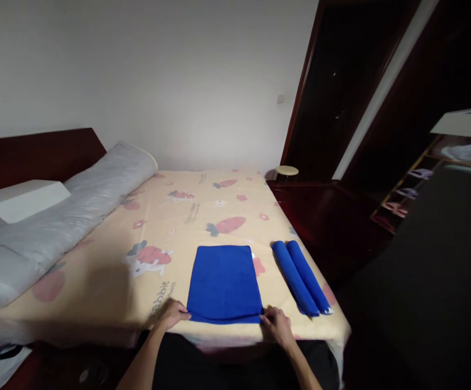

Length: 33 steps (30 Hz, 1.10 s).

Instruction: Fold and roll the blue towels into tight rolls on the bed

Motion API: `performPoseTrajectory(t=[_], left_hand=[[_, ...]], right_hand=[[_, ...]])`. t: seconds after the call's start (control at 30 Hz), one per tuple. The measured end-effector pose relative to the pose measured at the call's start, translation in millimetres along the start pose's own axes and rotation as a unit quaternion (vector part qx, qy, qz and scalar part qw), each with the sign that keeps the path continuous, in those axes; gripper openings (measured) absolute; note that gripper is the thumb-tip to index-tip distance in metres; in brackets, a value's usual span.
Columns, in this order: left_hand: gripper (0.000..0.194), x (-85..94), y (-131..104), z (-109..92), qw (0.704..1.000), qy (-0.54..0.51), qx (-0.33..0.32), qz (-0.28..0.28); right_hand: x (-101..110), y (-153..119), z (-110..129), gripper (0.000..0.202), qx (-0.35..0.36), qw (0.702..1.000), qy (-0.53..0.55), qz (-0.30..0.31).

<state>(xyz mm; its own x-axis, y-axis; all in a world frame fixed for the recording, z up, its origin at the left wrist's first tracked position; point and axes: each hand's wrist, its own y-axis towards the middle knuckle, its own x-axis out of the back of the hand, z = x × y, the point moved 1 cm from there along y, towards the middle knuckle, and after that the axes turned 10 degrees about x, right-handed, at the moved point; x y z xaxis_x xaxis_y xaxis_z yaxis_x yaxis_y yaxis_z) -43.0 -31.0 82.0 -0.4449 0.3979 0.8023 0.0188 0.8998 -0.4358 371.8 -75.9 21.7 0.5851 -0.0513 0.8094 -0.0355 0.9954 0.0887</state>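
Observation:
A blue cloth (pixel 225 281), which looks like a towel, lies flat near the front edge of the bed. Its near edge is turned up in a narrow fold running from side to side. My left hand (pixel 173 314) pinches the near left corner, and my right hand (pixel 277 323) pinches the near right corner. To the right of my right hand, two rolled blue cloths (pixel 300 279) lie side by side close to the bed's right edge.
The bed (pixel 187 216) has a cream sheet printed with carrots and rabbits. A grey rolled bedding bundle (pixel 77 206) and a white box (pixel 24 200) lie along the left, by the dark headboard (pixel 36 157). Beyond the far right corner stands a round stool (pixel 286 170); a rack (pixel 406 189) is at right.

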Motion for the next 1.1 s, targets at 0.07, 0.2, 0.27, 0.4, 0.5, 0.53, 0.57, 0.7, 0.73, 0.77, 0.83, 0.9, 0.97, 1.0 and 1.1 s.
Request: performPoseTrajectory(t=[0.07,0.2,0.27,0.4,0.5,0.53,0.57,0.7,0.73,0.77,0.83,0.9,0.97,1.0,1.1], left_hand=[[0.036,4.2,-5.6,-2.1,1.0,0.005,0.013,0.01],[0.033,9.0,-10.2,-9.6,0.998,0.04,0.046,0.008],[0.024,9.8,-8.8,-15.9,0.995,0.069,0.068,0.0],[0.028,4.6,-5.3,-36.4,0.987,0.124,0.096,-0.042],[0.045,-8.3,-6.2,-56.3,0.982,0.155,0.074,-0.073],[0.046,-13.6,-7.3,-62.0,0.982,0.163,0.065,-0.075],[0.045,-18.6,-8.9,-66.6,0.981,0.169,0.058,-0.075],[0.047,-28.3,-17.1,-70.1,0.978,0.19,0.05,-0.075],[0.048,-27.6,-19.2,-68.0,0.977,0.193,0.049,-0.076],[0.048,-26.0,-21.2,-65.6,0.977,0.194,0.049,-0.076],[0.043,-22.3,-24.8,-62.1,0.976,0.196,0.05,-0.081],[0.038,-20.4,-27.9,-63.0,0.974,0.198,0.057,-0.096],[0.049,-21.7,-30.5,-68.3,0.969,0.204,0.066,-0.121],[0.056,-23.4,-31.6,-71.9,0.967,0.208,0.07,-0.133],[0.069,-30.4,-34.2,-81.6,0.958,0.22,0.084,-0.162]], right_hand=[[-2.9,2.2,0.5,0.027,-0.008,1.0,-0.021,-0.007],[-5.7,2.5,3.0,0.025,-0.007,0.998,-0.063,-0.021],[-5.2,0.2,5.3,0.022,0.005,0.996,-0.081,-0.03],[-2.1,-7.3,15.4,0.028,0.043,0.991,-0.117,-0.052],[-2.2,-11.7,29.6,0.027,0.083,0.983,-0.151,-0.064],[-3.2,-12.6,35.0,0.028,0.1,0.98,-0.161,-0.064],[-4.5,-13.3,40.1,0.03,0.117,0.977,-0.169,-0.062],[-8.1,-14.9,53.6,0.035,0.147,0.97,-0.186,-0.052],[-7.8,-15.3,55.5,0.032,0.146,0.97,-0.189,-0.052],[-6.9,-15.9,57.3,0.028,0.142,0.97,-0.192,-0.052],[-4.1,-16.9,62.4,0.019,0.127,0.968,-0.207,-0.057],[-1.2,-17.3,70.3,0.015,0.107,0.965,-0.232,-0.066],[0.0,-16.4,79.8,0.026,0.087,0.959,-0.261,-0.073],[-0.4,-15.4,84.1,0.031,0.079,0.956,-0.272,-0.073],[-5.9,-11.7,91.2,0.029,0.064,0.955,-0.281,-0.067]])
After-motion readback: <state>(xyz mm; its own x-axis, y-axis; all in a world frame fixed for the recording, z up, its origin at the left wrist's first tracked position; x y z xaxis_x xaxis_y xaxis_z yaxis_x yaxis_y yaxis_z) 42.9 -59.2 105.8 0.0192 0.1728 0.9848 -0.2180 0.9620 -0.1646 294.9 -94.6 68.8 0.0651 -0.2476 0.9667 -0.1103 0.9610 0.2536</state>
